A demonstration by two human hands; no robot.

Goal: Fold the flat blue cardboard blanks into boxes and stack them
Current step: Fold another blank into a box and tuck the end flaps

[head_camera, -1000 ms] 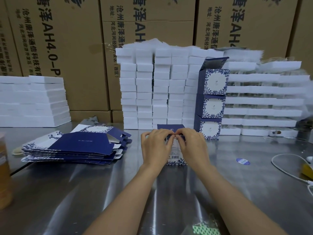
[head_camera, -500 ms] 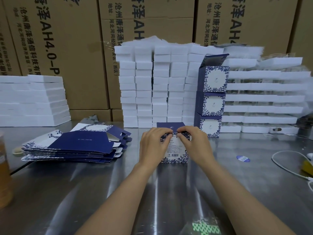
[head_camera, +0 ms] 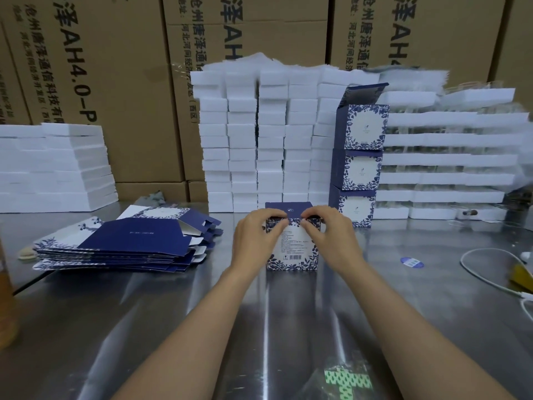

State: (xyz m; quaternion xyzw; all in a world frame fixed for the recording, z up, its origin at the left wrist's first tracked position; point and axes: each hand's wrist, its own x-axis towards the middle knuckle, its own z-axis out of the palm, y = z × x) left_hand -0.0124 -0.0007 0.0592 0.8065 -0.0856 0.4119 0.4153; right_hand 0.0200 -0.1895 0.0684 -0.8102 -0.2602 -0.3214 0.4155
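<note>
— What's at nine o'clock?
— A pile of flat blue cardboard blanks. At centre, the left hand pinches the lid edge of the upright blue-and-white floral cardboard box; the right hand pinches it too.
— One o'clock?
— A stack of three folded blue boxes.

Brown cartons behind, stacked white blocks — white cable, round sticker

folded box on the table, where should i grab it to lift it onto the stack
Take the folded box by its two side walls, below the lid, coming in from left and right. It stands upright on the table and those walls are flat and parallel; the left hand and right hand pinch the top front edge, where squeezing would probably flex the lid.
</note>
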